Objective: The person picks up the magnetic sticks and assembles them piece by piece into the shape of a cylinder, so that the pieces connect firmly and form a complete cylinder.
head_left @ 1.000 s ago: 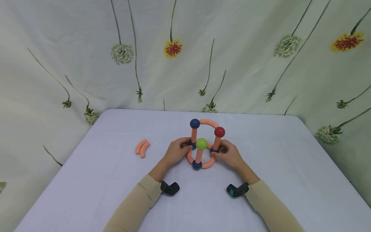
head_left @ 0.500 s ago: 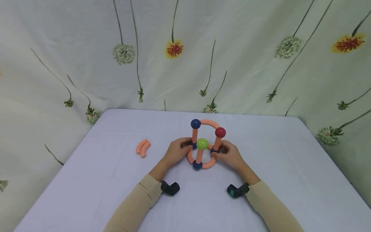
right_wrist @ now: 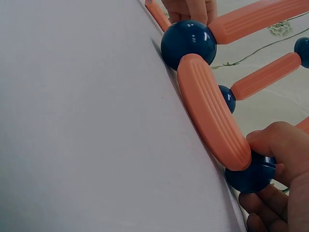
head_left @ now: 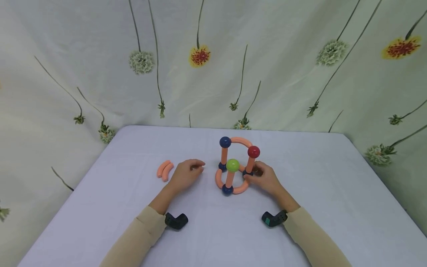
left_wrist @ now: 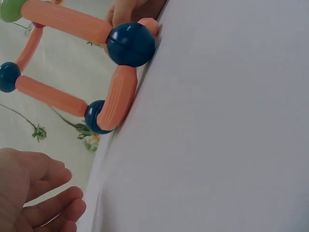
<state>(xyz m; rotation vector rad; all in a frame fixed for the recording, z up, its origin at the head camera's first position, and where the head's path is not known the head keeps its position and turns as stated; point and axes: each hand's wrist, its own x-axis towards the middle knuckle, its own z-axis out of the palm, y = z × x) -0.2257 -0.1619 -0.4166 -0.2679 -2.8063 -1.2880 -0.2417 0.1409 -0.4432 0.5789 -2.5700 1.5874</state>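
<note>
A frame of orange magnetic sticks and balls stands upright in the head view. Curved sticks (head_left: 241, 188) and blue balls (head_left: 227, 190) form its base. Three straight sticks rise to a green ball (head_left: 232, 165), a red ball (head_left: 254, 152) and a blue ball (head_left: 225, 142); one curved stick (head_left: 241, 140) joins the blue and red tops. My right hand (head_left: 265, 180) pinches the right base ball (right_wrist: 248, 178) between thumb and fingers. My left hand (head_left: 185, 175) is off the frame, to its left, fingers loosely bent and holding nothing.
Two loose curved orange sticks (head_left: 164, 170) lie side by side left of my left hand. A white cloth covers the table (head_left: 317, 167). Behind it hangs a flower-print curtain (head_left: 280, 66). Both wrists wear a black camera (head_left: 176, 221).
My left hand has let go of the frame's left base ball and moved left, toward the loose sticks. The right hand stays on its ball, and the frame has not visibly moved.
</note>
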